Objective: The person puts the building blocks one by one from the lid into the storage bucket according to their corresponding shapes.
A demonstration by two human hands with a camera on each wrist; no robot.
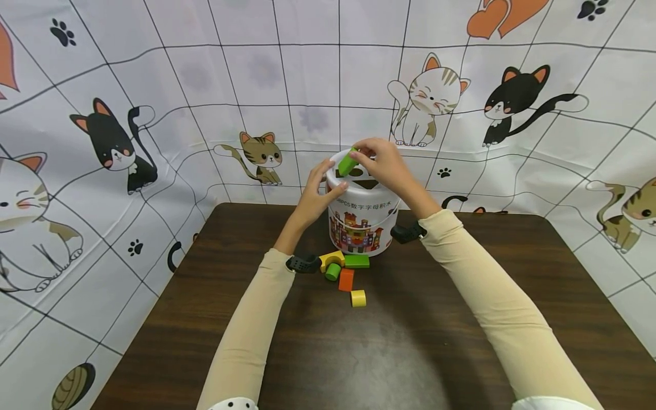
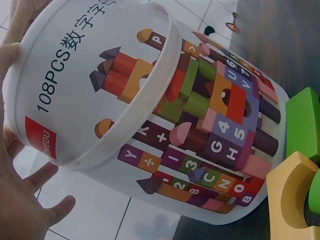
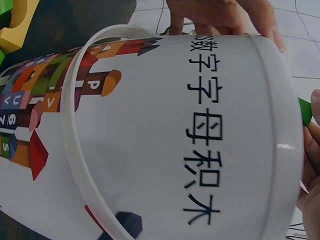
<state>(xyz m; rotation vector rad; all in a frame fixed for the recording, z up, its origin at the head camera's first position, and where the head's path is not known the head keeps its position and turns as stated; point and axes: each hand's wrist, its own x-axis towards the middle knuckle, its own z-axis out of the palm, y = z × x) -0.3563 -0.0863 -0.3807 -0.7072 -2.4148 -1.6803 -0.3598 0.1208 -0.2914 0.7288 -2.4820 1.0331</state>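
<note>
1. From the head view, a dark wooden table [image 1: 215, 319] was seen, walled at the back and sides by a white sheet printed with cartoon cats [image 1: 113, 142].
2. A white bucket [image 1: 361, 225] was stood near the far edge of the table, its lid cut with shaped holes.
3. A green block [image 1: 348, 163] was held tilted over the lid, pinched by the fingers of the right hand [image 1: 384, 162].
4. The left hand [image 1: 315, 193] was laid against the bucket's left side and rim, fingers fairly straight.
5. Just in front of the bucket lay a yellow arch [image 1: 332, 259], a green cylinder [image 1: 333, 271], a green bar [image 1: 356, 261], an orange block [image 1: 346, 279] and a yellow block [image 1: 358, 298], close together between the two forearms.
6. The near half of the table lay open; its left and right edges were well apart from the blocks.
7. From the left wrist view, "108PCS" and Chinese characters were read on the bucket's wall, above printed letter and number blocks; the left hand's palm and fingers [image 2: 20, 200] were spread along the lid's rim, and the arch and bar were seen at the right.
8. From the right wrist view, black Chinese characters were read on the bucket, and a sliver of the green block showed by the right hand's fingers at the right edge.
</note>
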